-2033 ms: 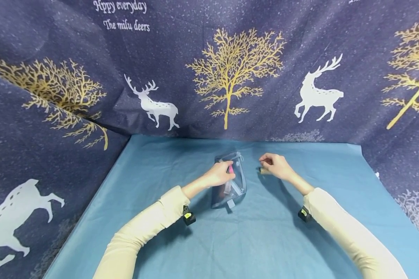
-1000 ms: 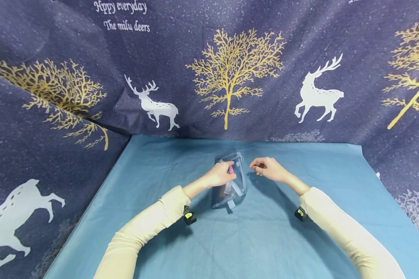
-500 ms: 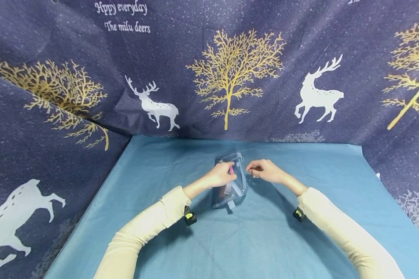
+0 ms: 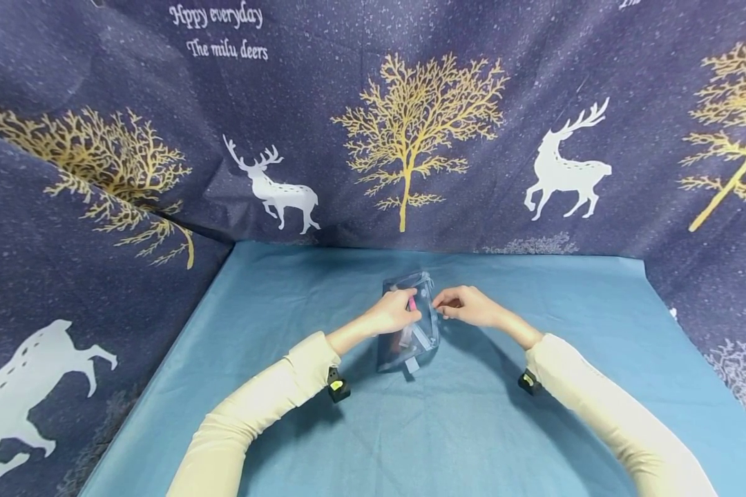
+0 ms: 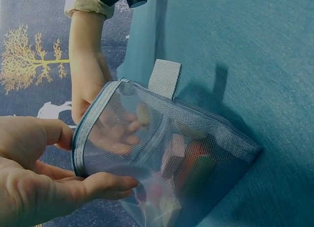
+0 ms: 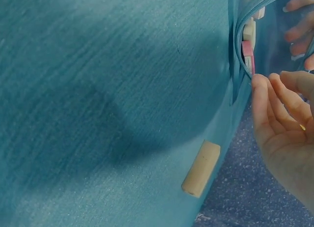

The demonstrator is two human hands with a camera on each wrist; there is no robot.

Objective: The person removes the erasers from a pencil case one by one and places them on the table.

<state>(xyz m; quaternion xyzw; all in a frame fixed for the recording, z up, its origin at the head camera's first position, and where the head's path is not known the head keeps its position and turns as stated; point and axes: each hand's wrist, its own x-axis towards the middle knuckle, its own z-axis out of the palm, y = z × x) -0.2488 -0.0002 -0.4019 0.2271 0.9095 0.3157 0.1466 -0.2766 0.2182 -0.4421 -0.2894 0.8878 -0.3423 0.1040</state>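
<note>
My left hand (image 5: 44, 173) grips a blue-grey mesh zip pouch (image 4: 390, 348) at its zipped edge. In the left wrist view, its fingers lie on both sides of the mouth. Through the mesh show several small blocks (image 5: 174, 156), pinkish, red and green; a pink block (image 6: 248, 50) shows by the mouth in the right wrist view. My right hand (image 4: 469, 306) reaches the pouch's right side, loosely bent, fingertips right at the zip edge. A pale wooden block (image 6: 201, 169) lies on the cloth below my right hand, hidden behind it in the head view.
A blue cloth (image 4: 447, 428) covers the table. A dark fabric backdrop (image 4: 348, 124) with printed deer and trees rises behind and at the sides. A fabric tab (image 5: 165, 78) sticks out from the pouch's edge. Small black trackers (image 4: 338, 388) sit at the wrists.
My right hand has moved left from over the wooden block to the pouch's zip edge. My left hand and the pouch have stayed in place.
</note>
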